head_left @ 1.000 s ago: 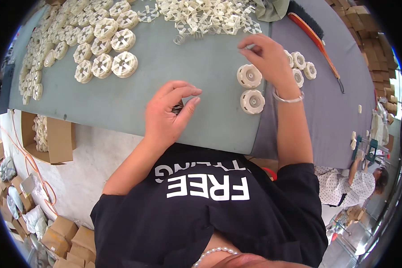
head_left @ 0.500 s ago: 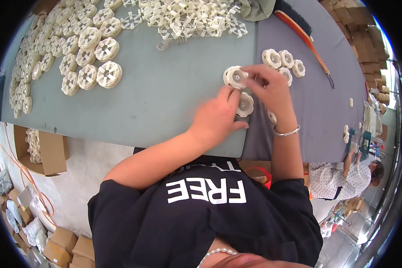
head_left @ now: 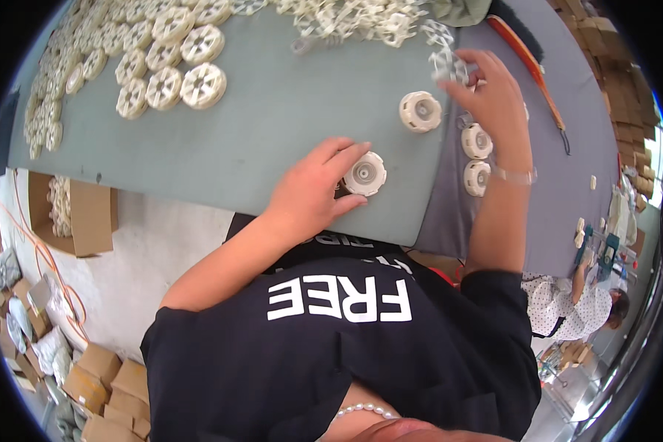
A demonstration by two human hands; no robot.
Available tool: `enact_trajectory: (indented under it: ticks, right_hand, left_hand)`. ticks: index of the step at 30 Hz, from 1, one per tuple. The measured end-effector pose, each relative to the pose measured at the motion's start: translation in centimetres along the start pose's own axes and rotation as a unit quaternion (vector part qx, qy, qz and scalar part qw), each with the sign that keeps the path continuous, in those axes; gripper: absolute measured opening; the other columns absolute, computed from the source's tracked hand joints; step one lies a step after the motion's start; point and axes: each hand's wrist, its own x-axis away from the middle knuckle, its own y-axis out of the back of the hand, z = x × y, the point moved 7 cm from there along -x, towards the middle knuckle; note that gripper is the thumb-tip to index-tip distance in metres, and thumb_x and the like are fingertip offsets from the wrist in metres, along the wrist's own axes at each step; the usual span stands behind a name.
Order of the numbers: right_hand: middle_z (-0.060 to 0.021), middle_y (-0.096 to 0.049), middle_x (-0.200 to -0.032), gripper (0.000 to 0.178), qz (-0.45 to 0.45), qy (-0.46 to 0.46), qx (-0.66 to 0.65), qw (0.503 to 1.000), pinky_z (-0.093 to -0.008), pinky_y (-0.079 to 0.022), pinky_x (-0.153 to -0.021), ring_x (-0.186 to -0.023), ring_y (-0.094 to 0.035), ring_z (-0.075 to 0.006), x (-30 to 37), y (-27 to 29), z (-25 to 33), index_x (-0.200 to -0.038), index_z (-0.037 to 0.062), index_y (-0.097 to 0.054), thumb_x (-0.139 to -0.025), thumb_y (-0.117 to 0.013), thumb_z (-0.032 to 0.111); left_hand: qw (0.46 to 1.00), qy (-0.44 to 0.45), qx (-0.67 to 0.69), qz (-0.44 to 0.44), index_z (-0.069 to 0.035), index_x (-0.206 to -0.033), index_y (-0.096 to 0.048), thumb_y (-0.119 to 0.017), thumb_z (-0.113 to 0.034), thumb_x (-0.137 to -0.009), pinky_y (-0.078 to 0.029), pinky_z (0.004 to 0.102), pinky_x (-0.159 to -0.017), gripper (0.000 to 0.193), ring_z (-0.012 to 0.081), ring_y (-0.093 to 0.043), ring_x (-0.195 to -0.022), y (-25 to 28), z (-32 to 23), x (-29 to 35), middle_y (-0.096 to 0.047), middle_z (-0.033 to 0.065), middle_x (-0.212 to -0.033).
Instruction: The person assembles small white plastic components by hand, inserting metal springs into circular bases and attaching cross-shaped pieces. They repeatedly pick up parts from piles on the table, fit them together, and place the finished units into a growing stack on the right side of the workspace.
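My left hand [head_left: 309, 188] curls its thumb and forefinger around a round cream plastic housing [head_left: 366, 174], whose open top shows a coil spring inside. That housing rests on the grey-green table. Farther off, another round housing [head_left: 420, 112] with a spring in its middle stands alone. My right hand [head_left: 495, 96] is raised and pinches a whitish spoked plastic piece [head_left: 448, 66], smeared by motion. A second spoked piece [head_left: 437, 33] is just beyond it; I cannot tell whether they touch. More round housings [head_left: 476, 141] stand on the grey cloth below my right wrist, partly hidden by the arm.
A heap of loose spoked pieces [head_left: 353, 18] covers the far middle. Rows of spoked round assemblies [head_left: 203, 86] fill the left side. An orange-handled brush [head_left: 527, 55] lies at the right. A cardboard box [head_left: 92, 221] stands below the table; another person [head_left: 567, 303] sits at far right.
Both hands have parted. My left hand holds a housing nearer to me, while my right hand has moved away and now has a spoked piece. The view has shifted a little.
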Motion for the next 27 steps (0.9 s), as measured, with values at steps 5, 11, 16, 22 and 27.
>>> enact_trajectory:
  ticks: [5,11,16,22,27]
  right_hand:
    - [-0.0056,-0.071,-0.117,0.059,0.097,0.083,-0.216,0.968,-0.0321,-0.058,-0.075,-0.090,-0.069,-0.0208,10.4,-3.4,8.0,-0.130,0.0094,-0.073,-0.074,-0.093,0.012]
    - [-0.0088,-0.068,-0.125,0.058,0.057,0.176,-0.198,0.963,-0.0411,-0.060,-0.085,-0.102,-0.071,-0.0304,12.3,-4.4,10.3,-0.132,0.0101,-0.071,-0.076,-0.087,0.007]
    - [-0.0095,-0.067,-0.128,0.057,0.123,0.178,-0.181,0.959,-0.0418,-0.058,-0.091,-0.109,-0.069,-0.0313,11.4,-5.1,10.1,-0.135,0.0086,-0.069,-0.079,-0.084,0.006]
    - [-0.0100,-0.067,-0.132,0.059,0.136,0.166,-0.214,0.953,-0.0422,-0.057,-0.094,-0.113,-0.068,-0.0322,10.6,-6.3,9.5,-0.140,0.0086,-0.067,-0.083,-0.083,0.010]
    - [-0.0118,-0.064,-0.141,0.063,0.104,0.171,-0.174,0.964,-0.0437,-0.053,-0.105,-0.125,-0.064,-0.0343,11.9,-6.7,9.0,-0.146,0.0116,-0.065,-0.086,-0.085,0.016]
  left_hand:
    - [0.998,-0.010,0.041,-0.042,-0.009,-0.148,-0.061,-0.089,-0.034,-0.084,-0.056,0.0384,-0.093,0.075,0.0303,-0.065,-0.118,1.7,0.4,1.2,-0.060,0.0118,-0.141]
    - [0.997,0.015,0.052,-0.051,-0.006,-0.143,-0.065,-0.083,-0.035,-0.092,-0.054,0.0372,-0.095,0.061,0.0293,-0.065,-0.118,2.0,0.2,0.9,-0.063,0.0131,-0.136]
    - [0.996,0.033,0.063,-0.052,-0.005,-0.141,-0.067,-0.080,-0.023,-0.094,-0.054,0.0367,-0.094,0.052,0.0277,-0.066,-0.115,1.9,0.1,0.8,-0.065,0.0119,-0.134]
    - [0.994,0.028,0.076,-0.075,-0.003,-0.138,-0.066,-0.080,-0.020,-0.092,-0.056,0.0411,-0.093,0.052,0.0321,-0.068,-0.111,1.4,1.0,0.4,-0.064,0.0129,-0.131]
    - [0.998,-0.008,-0.038,-0.055,-0.005,-0.147,-0.059,-0.083,-0.021,-0.090,-0.057,0.0421,-0.095,0.064,0.0331,-0.066,-0.116,1.1,-0.6,0.2,-0.062,0.0147,-0.134]
